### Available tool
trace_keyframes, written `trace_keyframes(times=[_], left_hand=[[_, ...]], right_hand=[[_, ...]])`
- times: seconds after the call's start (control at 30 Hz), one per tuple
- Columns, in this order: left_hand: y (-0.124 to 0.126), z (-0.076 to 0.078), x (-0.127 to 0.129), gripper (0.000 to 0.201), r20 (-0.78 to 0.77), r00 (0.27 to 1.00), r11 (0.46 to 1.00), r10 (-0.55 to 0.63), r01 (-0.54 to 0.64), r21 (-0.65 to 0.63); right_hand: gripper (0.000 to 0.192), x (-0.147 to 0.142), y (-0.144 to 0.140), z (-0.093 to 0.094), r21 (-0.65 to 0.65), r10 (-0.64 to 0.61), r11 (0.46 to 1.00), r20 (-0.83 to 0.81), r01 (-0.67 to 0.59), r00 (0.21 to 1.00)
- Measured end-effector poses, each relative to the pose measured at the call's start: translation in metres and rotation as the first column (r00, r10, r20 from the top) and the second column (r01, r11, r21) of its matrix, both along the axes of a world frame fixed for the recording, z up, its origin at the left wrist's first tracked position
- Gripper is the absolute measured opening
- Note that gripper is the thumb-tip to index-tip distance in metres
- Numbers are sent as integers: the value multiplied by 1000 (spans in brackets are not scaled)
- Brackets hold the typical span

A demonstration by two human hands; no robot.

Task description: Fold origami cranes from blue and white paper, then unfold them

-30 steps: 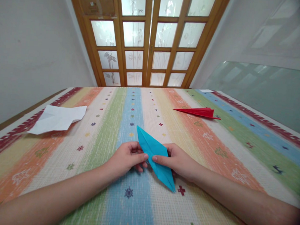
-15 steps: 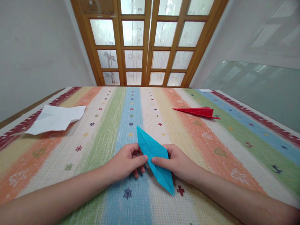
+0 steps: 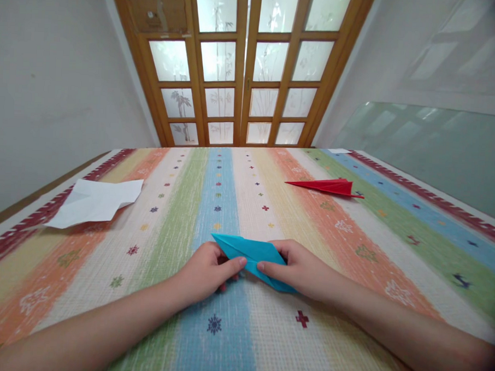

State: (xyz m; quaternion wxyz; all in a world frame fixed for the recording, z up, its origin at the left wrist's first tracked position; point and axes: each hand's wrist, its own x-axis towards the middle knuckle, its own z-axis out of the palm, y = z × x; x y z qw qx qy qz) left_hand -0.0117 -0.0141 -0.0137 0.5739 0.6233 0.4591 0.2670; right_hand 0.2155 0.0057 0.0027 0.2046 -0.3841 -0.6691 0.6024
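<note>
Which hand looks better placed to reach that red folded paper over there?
Probably the right hand: the red folded paper lies on its side of the table. Both hands hold the blue folded paper.

Blue folded paper point(image 3: 248, 251); red paper plane point(image 3: 327, 185); white sheet point(image 3: 95, 202); rainbow-striped tablecloth point(image 3: 181, 204).

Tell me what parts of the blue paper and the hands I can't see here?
Head view, the only one:
- Blue folded paper: its middle underside is hidden by the left hand and right hand.
- Fingers curled beneath the paper: hidden by it.
- Elbows: cut off by the bottom edge.
- Red folded paper: folds too small.
</note>
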Motion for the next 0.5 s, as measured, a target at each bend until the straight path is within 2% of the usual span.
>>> trace_keyframes(times=[0.07,0.13,0.17,0.23,0.3,0.37,0.4,0.5], left_hand=[[0,-2,-2,47,9,998,994,67,-67,82],[3,-3,-6,59,60,978,958,201,-209,197],[4,-2,-8,63,84,959,918,272,-285,276],[7,1,-13,63,84,925,801,371,-364,475],[7,7,-16,55,4,923,681,384,-286,674],[4,13,-16,42,-124,938,625,323,-113,773],[1,15,-15,39,-178,944,620,279,-36,784],[-6,18,-10,37,-315,934,652,170,133,746]], right_hand=[[22,4,4,1,40,-2,999,74,-1,997],[20,8,7,2,139,-2,990,172,-22,985],[17,9,8,3,235,-15,971,221,-39,975],[11,10,9,5,451,-53,887,306,-96,951],[18,9,7,5,574,-79,802,377,-166,923],[22,7,5,4,573,-53,785,442,-237,896],[23,6,3,3,558,-31,786,465,-266,885],[23,2,1,3,532,15,789,484,-308,875]])
